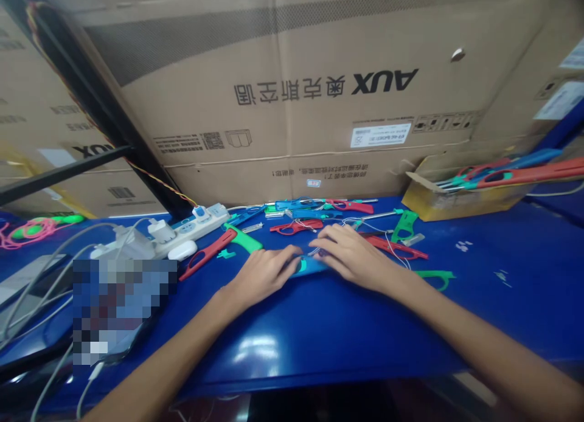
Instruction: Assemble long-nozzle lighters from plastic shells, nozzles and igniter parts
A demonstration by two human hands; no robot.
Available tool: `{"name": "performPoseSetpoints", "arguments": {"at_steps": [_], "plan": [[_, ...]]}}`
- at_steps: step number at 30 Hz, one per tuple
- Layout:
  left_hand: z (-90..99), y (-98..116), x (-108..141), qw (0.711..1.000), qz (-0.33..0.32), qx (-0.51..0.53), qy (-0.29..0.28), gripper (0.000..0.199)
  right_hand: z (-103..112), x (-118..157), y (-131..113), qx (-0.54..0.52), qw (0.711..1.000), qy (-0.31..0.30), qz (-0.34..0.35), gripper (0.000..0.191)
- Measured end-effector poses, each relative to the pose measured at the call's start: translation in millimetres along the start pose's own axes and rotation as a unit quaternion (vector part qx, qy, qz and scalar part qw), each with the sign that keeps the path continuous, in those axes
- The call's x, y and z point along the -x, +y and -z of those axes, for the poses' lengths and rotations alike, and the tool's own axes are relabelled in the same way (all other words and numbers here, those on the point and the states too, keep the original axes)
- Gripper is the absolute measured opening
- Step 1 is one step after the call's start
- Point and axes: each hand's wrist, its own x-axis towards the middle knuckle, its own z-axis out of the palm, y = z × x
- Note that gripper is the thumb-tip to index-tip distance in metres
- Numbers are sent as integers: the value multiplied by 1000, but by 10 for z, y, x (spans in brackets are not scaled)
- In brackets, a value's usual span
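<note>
Both hands meet at the middle of the blue table. A blue plastic lighter casing with a small green part lies between them. My left hand pinches its left end, fingers bent. My right hand is closed over its right end, hiding much of it. Thin white wires show by the right fingertips. Just beyond lie a red lighter casing and several blue ones. A green casing and a long red casing lie left of my left hand, near a small green trigger piece.
At the back right stands a cardboard box holding lighters. A power strip with plugs and cables is at the left, near a device with a blurred screen. Large cardboard walls the back. Small white bits lie at right.
</note>
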Motion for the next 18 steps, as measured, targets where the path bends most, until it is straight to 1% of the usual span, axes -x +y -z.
{"name": "performPoseSetpoints", "arguments": {"at_steps": [2, 5, 7, 9, 13, 15, 18], "plan": [[3, 56, 16, 1000, -5, 4, -1, 27, -54, -5, -39, 23, 1000, -12, -3, 34], [-5, 130, 34, 999, -42, 7, 11, 28, -84, -12, -104, 31, 999, -20, -18, 43], [-17, 165, 44, 998, -55, 0, 31, 29, -75, -15, -132, 27, 998, -25, -42, 43], [-31, 188, 54, 997, -50, -14, 56, 31, -52, -19, -143, 22, 996, -36, -73, 42], [-53, 228, 61, 993, -56, -48, 89, 35, -8, -34, -131, 1, 988, -83, -132, 45], [-54, 260, 51, 990, -76, -71, 95, 39, -7, -44, -128, -9, 982, -103, -161, 42], [-39, 316, 28, 983, -98, -117, 102, 45, -40, -55, -142, -14, 974, -105, -201, 32]]}}
